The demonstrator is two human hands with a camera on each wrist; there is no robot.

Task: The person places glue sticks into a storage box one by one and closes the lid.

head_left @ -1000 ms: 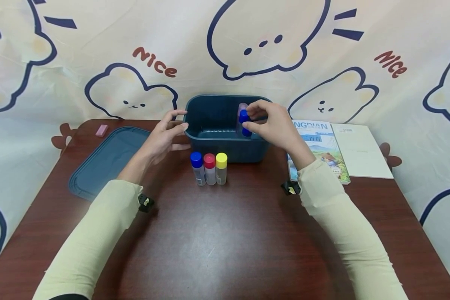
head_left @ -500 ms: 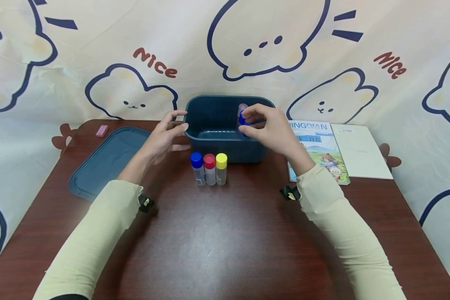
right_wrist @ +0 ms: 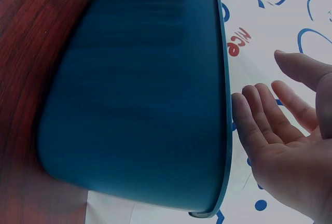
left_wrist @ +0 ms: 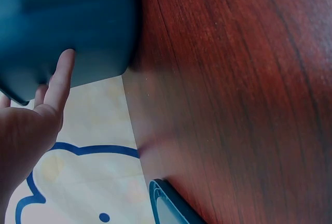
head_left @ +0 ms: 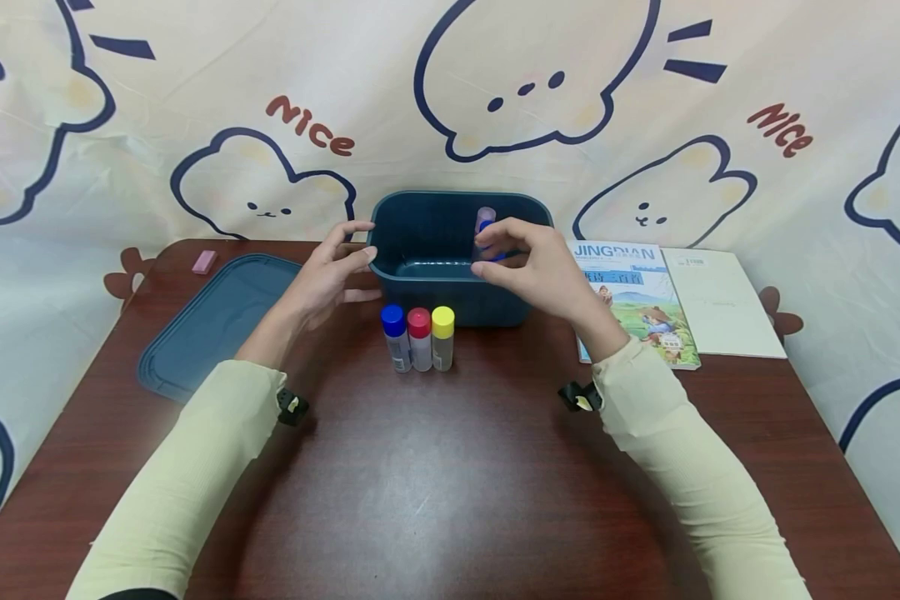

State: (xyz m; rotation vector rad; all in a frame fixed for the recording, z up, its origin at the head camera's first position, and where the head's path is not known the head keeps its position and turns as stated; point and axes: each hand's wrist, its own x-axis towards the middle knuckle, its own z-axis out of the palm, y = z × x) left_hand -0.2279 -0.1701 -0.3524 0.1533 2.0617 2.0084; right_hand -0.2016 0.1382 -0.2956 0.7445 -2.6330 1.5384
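My left hand [head_left: 326,279] touches the left end of a dark teal storage bin [head_left: 487,305]; its fingers lie fairly straight against the wall in the left wrist view. Over the bin's right side is my right hand [head_left: 536,260], its fingers loosely bent. The right wrist view shows nothing between that thumb and fingers. Inside the bin, a clear bottle with a pale purple tint [head_left: 484,215] and a blue-capped bottle [head_left: 486,225] stand partly behind the right hand. Before the bin stand three liquid glue bottles, with a blue cap [head_left: 393,321], a red cap [head_left: 419,322] and a yellow cap [head_left: 443,322].
A teal lid [head_left: 221,312] lies left of the bin on the brown table [head_left: 420,483], with a small pink block [head_left: 204,262] behind it. To the right lie an illustrated book [head_left: 637,308] and a pale book [head_left: 720,304]. A patterned cloth [head_left: 390,83] hangs behind.
My right hand has lowered slightly and its fingers have come away from the blue-capped bottle, which now stands in the bin. The left hand has stayed in place.
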